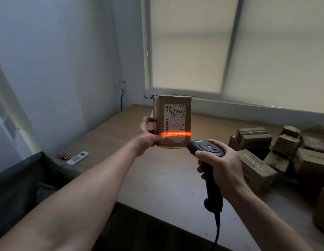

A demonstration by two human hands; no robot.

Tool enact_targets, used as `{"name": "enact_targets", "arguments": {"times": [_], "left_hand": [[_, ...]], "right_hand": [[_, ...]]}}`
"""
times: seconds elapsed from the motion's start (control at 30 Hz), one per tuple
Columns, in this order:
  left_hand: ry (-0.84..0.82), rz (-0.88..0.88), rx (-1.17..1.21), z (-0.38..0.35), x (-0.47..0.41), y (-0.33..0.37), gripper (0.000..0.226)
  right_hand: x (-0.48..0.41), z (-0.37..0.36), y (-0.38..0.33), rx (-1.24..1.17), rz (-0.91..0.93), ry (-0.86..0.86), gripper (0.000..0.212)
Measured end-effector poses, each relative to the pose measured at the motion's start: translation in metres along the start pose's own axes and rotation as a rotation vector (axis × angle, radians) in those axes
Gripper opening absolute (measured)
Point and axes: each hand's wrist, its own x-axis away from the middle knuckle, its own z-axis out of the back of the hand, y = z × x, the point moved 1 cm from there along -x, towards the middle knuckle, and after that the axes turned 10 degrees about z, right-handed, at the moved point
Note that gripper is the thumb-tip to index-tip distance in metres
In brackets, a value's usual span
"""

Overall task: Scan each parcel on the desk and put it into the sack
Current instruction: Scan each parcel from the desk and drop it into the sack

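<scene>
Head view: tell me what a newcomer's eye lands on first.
The orange scan line glowing across the box, which the left hand holds upright at centre. Below it to the right, the right hand grips the scanner. More boxes lie heaped at the right of the desk.

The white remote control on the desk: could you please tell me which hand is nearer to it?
Left. The left hand, gripping the raised parcel, is right of and above the remote control; the right hand, holding the scanner, is farther right.
</scene>
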Motion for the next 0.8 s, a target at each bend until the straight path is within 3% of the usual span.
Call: {"name": "enact_targets", "arguments": {"times": [0.47,0.67,0.8], "left_hand": [[0.050,-0.014,0.026,0.004,0.001,-0.006,0.062],[0.068,-0.024,0.025,0.009,0.004,-0.004,0.062],[0.057,-0.028,0.032,0.015,0.007,-0.002,0.059]], "right_hand": [[0.006,0.003,-0.007,-0.036,-0.045,-0.022,0.068],[0.009,0.004,-0.009,-0.051,-0.034,-0.026,0.053],[0.011,0.004,-0.010,-0.060,-0.038,-0.021,0.057]]}}
